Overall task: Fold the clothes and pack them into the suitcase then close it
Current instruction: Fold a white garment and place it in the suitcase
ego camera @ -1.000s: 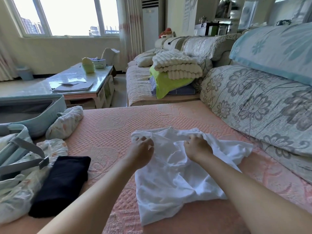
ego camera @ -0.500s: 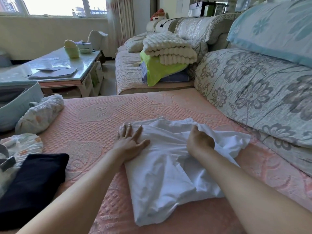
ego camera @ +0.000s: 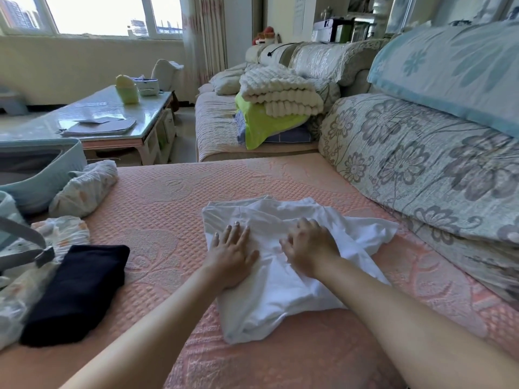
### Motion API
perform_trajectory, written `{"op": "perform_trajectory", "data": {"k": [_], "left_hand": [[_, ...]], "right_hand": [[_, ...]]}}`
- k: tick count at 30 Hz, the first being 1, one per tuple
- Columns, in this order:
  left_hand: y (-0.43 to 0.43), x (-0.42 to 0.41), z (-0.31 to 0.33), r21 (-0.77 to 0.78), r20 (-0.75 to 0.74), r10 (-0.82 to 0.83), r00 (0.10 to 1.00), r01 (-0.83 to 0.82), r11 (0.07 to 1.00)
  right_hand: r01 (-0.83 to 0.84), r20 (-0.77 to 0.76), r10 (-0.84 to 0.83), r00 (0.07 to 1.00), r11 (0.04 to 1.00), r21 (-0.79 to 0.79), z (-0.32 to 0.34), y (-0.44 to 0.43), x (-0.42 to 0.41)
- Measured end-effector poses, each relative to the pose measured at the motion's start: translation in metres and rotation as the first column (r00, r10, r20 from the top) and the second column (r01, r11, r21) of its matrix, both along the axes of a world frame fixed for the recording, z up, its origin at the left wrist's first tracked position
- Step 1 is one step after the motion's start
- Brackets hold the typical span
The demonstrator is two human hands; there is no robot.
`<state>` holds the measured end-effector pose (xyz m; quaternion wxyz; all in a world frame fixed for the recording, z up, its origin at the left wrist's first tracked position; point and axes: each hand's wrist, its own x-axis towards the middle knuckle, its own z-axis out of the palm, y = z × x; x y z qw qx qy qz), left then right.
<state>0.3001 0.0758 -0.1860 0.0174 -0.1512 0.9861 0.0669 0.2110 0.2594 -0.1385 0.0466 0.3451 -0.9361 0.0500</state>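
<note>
Over peach quilted sofa cover (ego camera: pixel 174 209), pin crumpled white cloth garment (ego camera: pixel 280 293) with flat, spread-fingered left hand (ego camera: pixel 231 259); sweep creases outward with curled right hand (ego camera: pixel 309 252), grip unclear.

Sunlit window (ego camera: pixel 92 15), glass-topped coffee table (ego camera: pixel 92 119), floral sofa (ego camera: pixel 421 153), pink quilted cover (ego camera: pixel 174 209).

text: none legible | wall chart (ego camera: pixel 302 16) and shelf boxes (ego camera: pixel 331 30) (too blurred to read)

Suitcase (ego camera: pixel 67 169) half beyond the left edge
</note>
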Motion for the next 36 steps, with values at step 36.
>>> {"op": "perform_trajectory", "data": {"k": [36], "left_hand": [[0.160, -0.013, 0.010, -0.064, 0.052, -0.359, 0.932, 0.362, 0.930]], "right_hand": [[0.063, 0.406, -0.050, 0.913, 0.998, -0.019, 0.001, 0.147, -0.036]]}}
